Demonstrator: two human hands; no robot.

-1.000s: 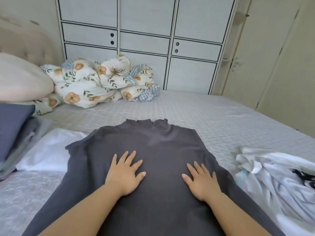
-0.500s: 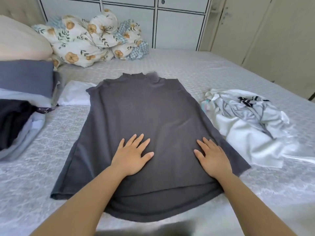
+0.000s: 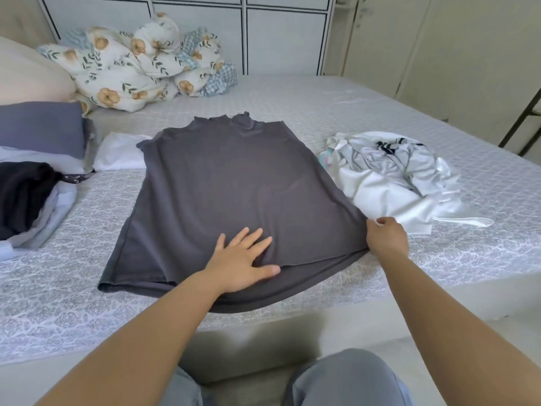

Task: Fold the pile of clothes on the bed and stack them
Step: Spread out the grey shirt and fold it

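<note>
- Grey patterned bed point(image 3: 351, 118), bearing all the clothes.
- Dark grey sleeveless top point(image 3: 234, 186), spread flat mid-bed, hem toward the near edge.
- White and striped unfolded pile point(image 3: 389, 174), just right of the top.
- Folded stack point(image 3: 41, 133), blue-grey on top, at far left.
- Left hand point(image 3: 243, 259), fingers spread, pressed flat near the hem.
- Right hand point(image 3: 386, 237), fingers curled, pinching the top's right hem corner.

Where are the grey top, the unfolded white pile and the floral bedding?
grey top point(image 3: 234, 183): head view, middle of its front.
unfolded white pile point(image 3: 386, 177): head view, central folds.
floral bedding point(image 3: 131, 68): head view, middle.
</note>
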